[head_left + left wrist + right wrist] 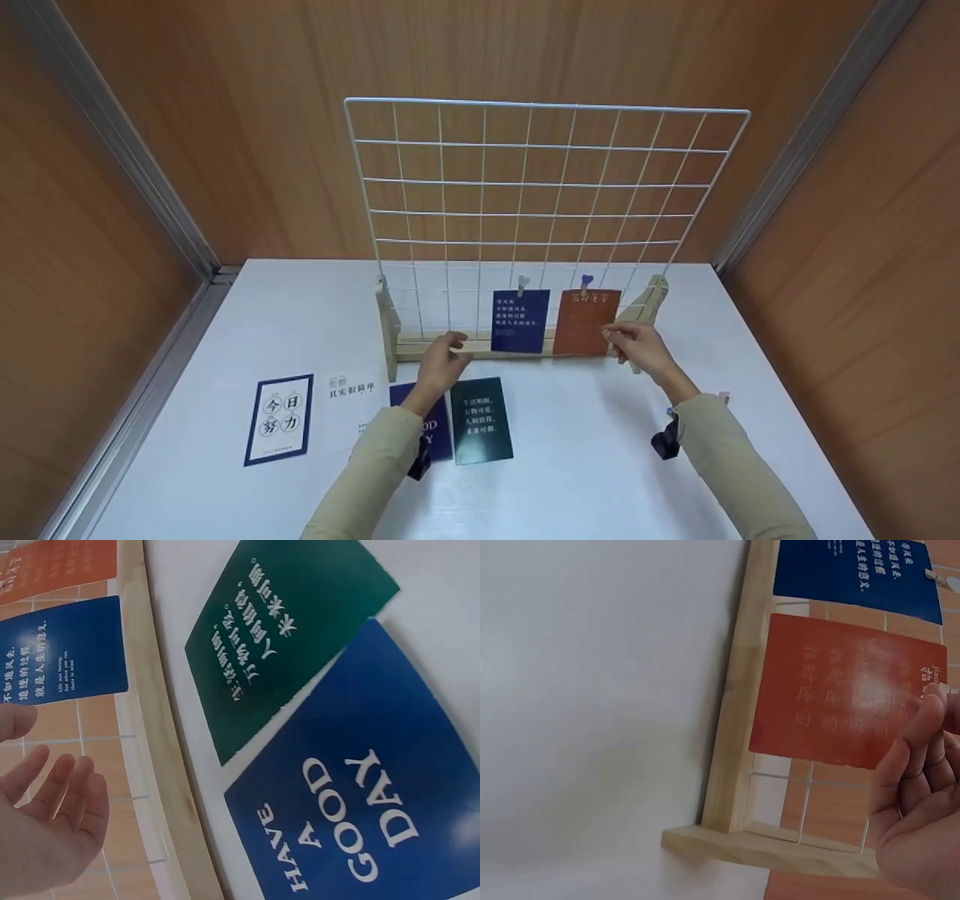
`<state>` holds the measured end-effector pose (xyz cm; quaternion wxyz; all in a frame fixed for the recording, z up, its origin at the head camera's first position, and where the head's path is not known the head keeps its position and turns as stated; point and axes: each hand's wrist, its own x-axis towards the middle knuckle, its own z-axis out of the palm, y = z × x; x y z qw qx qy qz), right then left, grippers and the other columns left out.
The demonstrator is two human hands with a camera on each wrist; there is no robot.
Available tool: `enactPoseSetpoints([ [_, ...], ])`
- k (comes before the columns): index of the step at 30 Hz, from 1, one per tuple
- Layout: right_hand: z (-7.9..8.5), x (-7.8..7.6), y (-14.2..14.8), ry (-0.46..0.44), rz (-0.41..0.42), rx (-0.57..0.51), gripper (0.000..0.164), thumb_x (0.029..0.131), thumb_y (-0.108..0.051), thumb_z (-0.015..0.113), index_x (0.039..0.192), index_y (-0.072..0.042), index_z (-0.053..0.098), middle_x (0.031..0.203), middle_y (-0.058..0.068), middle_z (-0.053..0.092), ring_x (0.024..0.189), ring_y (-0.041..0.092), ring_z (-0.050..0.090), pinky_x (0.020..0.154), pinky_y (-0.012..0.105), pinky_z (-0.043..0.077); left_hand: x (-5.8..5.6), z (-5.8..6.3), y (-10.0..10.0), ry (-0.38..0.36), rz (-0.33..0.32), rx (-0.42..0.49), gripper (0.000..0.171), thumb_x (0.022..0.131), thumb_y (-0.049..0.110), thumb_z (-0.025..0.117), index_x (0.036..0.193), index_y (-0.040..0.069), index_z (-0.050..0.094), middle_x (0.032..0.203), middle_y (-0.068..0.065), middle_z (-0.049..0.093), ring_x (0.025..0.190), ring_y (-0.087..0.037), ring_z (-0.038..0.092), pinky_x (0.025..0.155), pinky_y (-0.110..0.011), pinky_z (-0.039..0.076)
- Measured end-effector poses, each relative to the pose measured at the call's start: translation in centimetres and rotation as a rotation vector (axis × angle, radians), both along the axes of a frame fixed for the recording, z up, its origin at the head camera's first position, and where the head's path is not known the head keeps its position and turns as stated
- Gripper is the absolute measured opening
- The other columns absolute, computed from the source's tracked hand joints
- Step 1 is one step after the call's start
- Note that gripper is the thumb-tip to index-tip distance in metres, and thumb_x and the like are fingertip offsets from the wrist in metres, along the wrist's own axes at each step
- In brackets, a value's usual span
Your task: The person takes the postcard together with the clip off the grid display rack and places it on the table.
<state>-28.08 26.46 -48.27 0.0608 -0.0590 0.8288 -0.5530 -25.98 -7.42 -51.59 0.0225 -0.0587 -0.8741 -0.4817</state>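
A white wire grid stands upright in a wooden base. An orange card hangs low on it from a clip with a purple heart. My right hand has its thumb and fingertips together at that card's right edge, pinching it. Left of it hangs a dark blue card under a pale heart clip. My left hand, fingers loosely bent and holding nothing, hovers by the base's front bar, left of the blue card.
On the white table lie a green card, a navy "HAVE A GOOD DAY" card partly under my left forearm, a pale lettered card and a blue-bordered card. A small pink item shows beside my right sleeve. Wooden walls enclose the table.
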Motion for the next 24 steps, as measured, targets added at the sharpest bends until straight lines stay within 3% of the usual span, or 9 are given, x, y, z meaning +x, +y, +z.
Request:
enactPoseSetpoints([
  [12, 1.6, -1.1, -3.8, -0.01, -0.03, 0.037, 0.03, 0.087, -0.019, 0.056, 0.108, 0.002, 0.059, 0.068, 0.013, 0.057, 0.053, 0.012, 0.052, 0.052, 0.03, 0.047, -1.3, 1.2, 1.1, 0.064, 0.006, -0.015, 0.036, 0.085, 0.013, 0.058, 0.118, 0.002, 0.05, 0.104, -0.018, 0.052, 0.087, -0.029, 0.054, 0.073, -0.04, 0.044],
  [17, 2.2, -1.9, -5.3, 0.049, -0.004, 0.042, 0.029, 0.087, -0.018, 0.056, 0.107, 0.004, 0.06, 0.065, 0.012, 0.057, 0.051, 0.012, 0.052, 0.051, 0.032, 0.048, -1.7, 1.6, 1.8, 0.071, 0.008, 0.002, 0.037, 0.084, 0.012, 0.058, 0.118, 0.001, 0.05, 0.103, -0.017, 0.052, 0.084, -0.025, 0.054, 0.071, -0.037, 0.045],
  [24, 2.9, -2.5, -7.1, 0.075, 0.008, 0.023, 0.026, 0.087, -0.014, 0.056, 0.107, 0.001, 0.061, 0.075, 0.027, 0.057, 0.064, 0.037, 0.055, 0.05, 0.027, 0.047, -2.1, 1.7, 2.8, 0.044, 0.019, 0.019, 0.04, 0.084, 0.011, 0.057, 0.122, 0.004, 0.046, 0.106, -0.016, 0.051, 0.084, -0.021, 0.053, 0.068, -0.033, 0.045],
])
